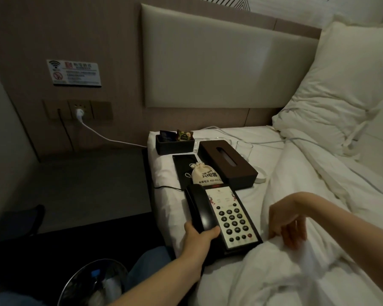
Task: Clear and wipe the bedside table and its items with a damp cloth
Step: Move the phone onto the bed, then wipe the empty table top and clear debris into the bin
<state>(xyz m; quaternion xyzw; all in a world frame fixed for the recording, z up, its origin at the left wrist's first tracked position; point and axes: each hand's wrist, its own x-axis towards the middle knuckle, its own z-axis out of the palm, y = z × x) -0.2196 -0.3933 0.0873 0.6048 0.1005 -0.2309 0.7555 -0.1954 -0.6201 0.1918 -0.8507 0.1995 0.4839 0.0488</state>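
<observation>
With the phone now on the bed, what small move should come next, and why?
Probably let go of the telephone: it lies flat on the bed beside the other cleared items, while the left hand grips its handset. The right hand is on the white duvet.

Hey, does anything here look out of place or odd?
Yes. The telephone, tissue box, small cloth pouch, black caddy and a glass all sit on the bed sheet, not on the bedside table. The left hand grips the telephone's handset.
</observation>
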